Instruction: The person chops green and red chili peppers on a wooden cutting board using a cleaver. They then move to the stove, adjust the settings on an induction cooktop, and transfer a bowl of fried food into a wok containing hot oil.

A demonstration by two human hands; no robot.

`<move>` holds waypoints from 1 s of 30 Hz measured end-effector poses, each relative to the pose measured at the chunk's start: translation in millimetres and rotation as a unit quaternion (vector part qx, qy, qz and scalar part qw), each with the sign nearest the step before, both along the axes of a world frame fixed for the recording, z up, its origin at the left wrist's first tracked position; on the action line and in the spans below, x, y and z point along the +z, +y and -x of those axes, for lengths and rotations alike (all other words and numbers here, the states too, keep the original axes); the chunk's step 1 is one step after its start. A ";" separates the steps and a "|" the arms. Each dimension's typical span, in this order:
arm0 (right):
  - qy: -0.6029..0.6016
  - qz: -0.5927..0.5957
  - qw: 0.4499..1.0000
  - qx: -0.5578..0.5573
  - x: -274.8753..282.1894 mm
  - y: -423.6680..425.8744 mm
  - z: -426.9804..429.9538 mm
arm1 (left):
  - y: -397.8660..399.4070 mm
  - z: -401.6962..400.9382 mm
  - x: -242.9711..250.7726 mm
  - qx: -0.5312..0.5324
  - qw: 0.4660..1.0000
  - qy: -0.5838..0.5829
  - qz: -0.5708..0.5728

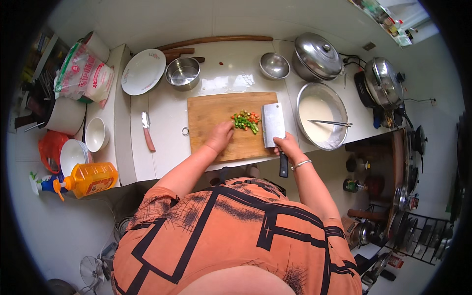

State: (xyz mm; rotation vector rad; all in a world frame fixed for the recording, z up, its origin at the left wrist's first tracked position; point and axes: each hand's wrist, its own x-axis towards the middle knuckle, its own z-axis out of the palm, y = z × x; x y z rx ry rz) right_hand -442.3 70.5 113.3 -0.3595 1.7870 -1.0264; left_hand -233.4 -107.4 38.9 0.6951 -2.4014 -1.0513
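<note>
On a wooden cutting board (210, 110) lies a small heap of chopped green and red peppers (246, 122). My left hand (220, 135) rests on the board at the heap's left side, its fingers bent; whether they pinch a piece is hidden. A cleaver (273, 123) with a broad steel blade and black handle is gripped in my right hand (287, 148). Its blade lies over the board's right edge, just right of the peppers, with the handle pointing towards me.
Right of the board stands a metal bowl of pale batter (317, 114) with chopsticks (330, 123) across it. Behind are a small steel bowl (274, 66), a lidded pot (319, 55), a steel basin (183, 75) and a plate (143, 72). A knife (147, 131) lies left.
</note>
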 end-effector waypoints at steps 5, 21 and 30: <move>0.298 0.031 0.950 0.093 15.6 6.4 -7.5 | 19.0 0.1 11.0 0.017 0.999 0.018 0.045; 0.187 0.055 0.978 0.075 -37.2 379.2 91.1 | 307.8 200.3 93.1 -0.236 0.971 0.027 -0.030; 0.196 0.027 0.978 -0.060 -34.3 470.1 204.3 | 392.7 363.1 106.7 -0.378 0.924 -0.019 -0.061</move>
